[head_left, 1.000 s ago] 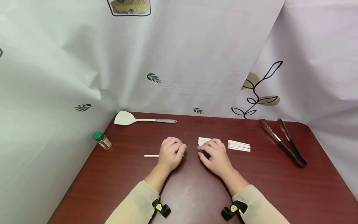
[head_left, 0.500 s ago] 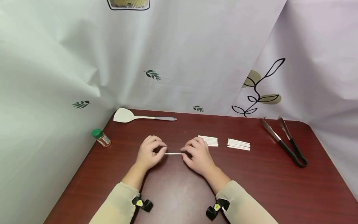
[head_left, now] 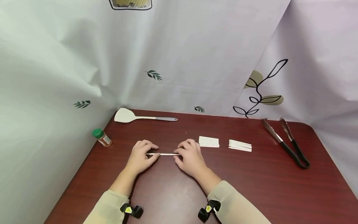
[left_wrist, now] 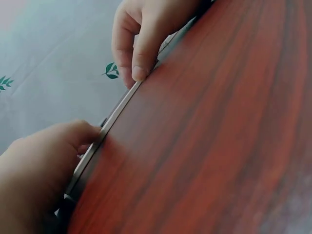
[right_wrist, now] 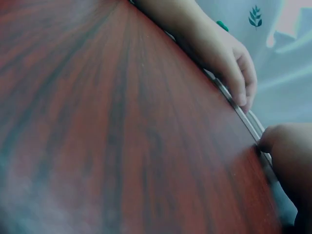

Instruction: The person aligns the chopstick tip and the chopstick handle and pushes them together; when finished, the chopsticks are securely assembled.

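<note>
A thin white stick (head_left: 167, 154) lies crosswise between the two hands, low over the table (head_left: 179, 193). My left hand (head_left: 139, 157) holds its left part, the thumb across the stick and the index finger slightly apart from it in the head view. With thumb and fingers, my right hand (head_left: 191, 158) pinches the right part, whose end is hidden. In the left wrist view the stick (left_wrist: 114, 114) runs between both hands. The right wrist view shows the left fingertips (right_wrist: 242, 100) on it. Several shorter white sticks (head_left: 208, 142) lie side by side just beyond my right hand.
Another group of short white sticks (head_left: 240, 145) lies farther right. Metal tongs (head_left: 288, 144) with black handles rest at the right. A white spatula (head_left: 126, 115) lies along the back edge, and a green-capped spice jar (head_left: 102, 137) stands at the left. White printed cloth (head_left: 179, 56) hangs behind.
Both hands have moved left. The right hand has left the nearer group of short sticks and taken hold of the long stick. The left hand has slid toward the stick's left end.
</note>
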A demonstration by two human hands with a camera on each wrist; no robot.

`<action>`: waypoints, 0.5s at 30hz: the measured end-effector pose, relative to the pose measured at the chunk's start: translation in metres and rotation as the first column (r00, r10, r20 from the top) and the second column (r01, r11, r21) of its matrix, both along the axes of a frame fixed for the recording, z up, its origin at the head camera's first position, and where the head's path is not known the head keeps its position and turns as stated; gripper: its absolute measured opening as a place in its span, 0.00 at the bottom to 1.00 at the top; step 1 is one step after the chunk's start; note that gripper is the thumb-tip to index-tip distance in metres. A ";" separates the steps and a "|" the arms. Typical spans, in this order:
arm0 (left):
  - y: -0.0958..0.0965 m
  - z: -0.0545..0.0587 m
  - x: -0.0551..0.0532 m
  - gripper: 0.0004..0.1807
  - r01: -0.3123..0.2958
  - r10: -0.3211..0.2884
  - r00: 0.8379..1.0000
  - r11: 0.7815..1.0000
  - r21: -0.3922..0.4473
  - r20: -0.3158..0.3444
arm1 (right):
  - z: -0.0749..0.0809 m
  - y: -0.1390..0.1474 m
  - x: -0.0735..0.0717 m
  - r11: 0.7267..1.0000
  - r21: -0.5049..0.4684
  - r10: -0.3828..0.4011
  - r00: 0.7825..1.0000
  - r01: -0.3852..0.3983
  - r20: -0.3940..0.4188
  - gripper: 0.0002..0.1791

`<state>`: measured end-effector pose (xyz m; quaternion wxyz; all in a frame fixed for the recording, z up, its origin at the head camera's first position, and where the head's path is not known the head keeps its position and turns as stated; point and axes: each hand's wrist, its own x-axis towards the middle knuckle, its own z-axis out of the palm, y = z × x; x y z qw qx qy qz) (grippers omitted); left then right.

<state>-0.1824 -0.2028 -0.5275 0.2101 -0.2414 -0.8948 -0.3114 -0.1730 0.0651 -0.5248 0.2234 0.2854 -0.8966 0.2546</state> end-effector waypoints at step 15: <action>0.004 0.002 0.000 0.03 0.047 -0.041 0.996 0.997 -0.069 0.075 | 0.001 -0.001 0.003 1.000 -0.022 0.010 1.000 -0.010 -0.019 0.03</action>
